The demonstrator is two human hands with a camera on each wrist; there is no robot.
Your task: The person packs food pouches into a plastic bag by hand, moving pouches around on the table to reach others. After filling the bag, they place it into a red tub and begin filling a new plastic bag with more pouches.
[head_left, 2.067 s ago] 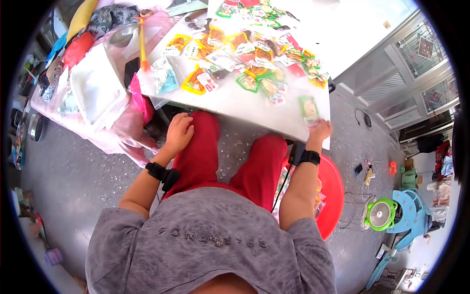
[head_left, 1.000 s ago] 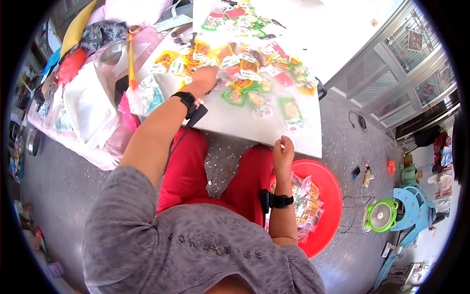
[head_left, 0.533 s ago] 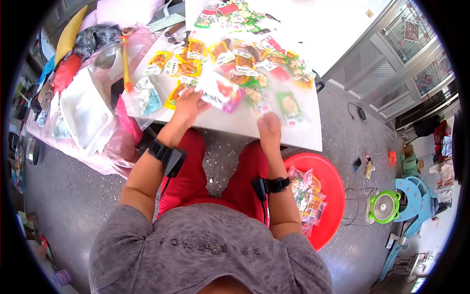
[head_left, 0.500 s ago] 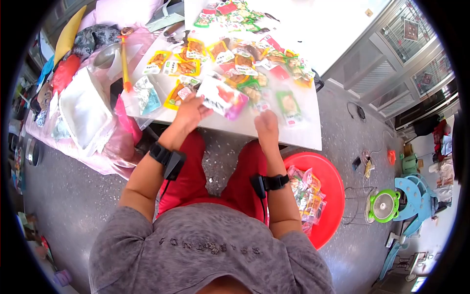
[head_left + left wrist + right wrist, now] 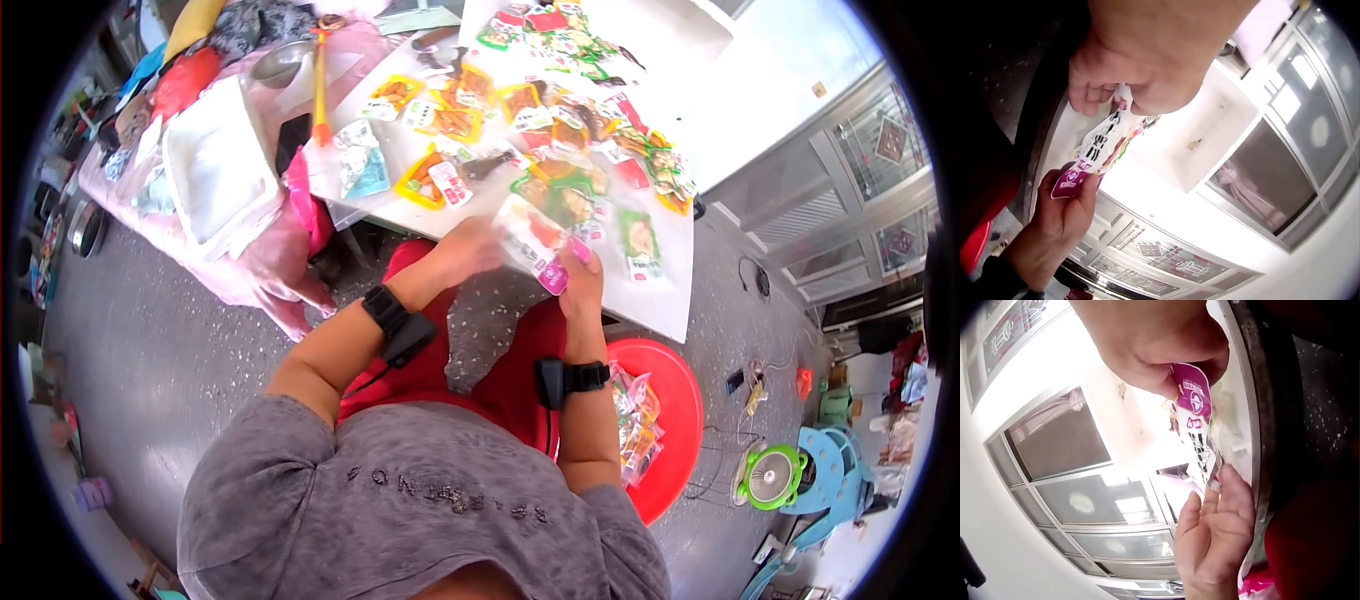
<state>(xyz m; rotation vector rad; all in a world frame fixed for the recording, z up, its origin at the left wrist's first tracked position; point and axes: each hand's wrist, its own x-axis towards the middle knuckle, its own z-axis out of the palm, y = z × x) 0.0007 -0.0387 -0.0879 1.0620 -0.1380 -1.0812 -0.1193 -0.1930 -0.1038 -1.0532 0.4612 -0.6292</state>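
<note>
A white packet with a purple end (image 5: 535, 240) is held over the table's front edge. My right hand (image 5: 582, 285) pinches the purple end between thumb and fingers, as the right wrist view also shows. My left hand (image 5: 470, 248), blurred in the head view, is at the packet's white end. In the right wrist view the left hand (image 5: 1216, 531) is palm up, its relaxed fingers touching that end and its thumb apart. Yellow-edged food packets (image 5: 420, 180) and green-edged ones (image 5: 637, 240) lie beyond the hands on the white table (image 5: 655, 300).
A red tub (image 5: 685, 420) holding packets stands on the floor below the table's right side. On the left, a pink-covered surface bears a white tray (image 5: 220, 170) and a metal bowl (image 5: 282, 65). A green fan (image 5: 773, 475) stands at the right.
The packet has moved from beside my left hand toward my right hand, which now grips its purple end. Both hands have come closer together, and the head view has shifted.
</note>
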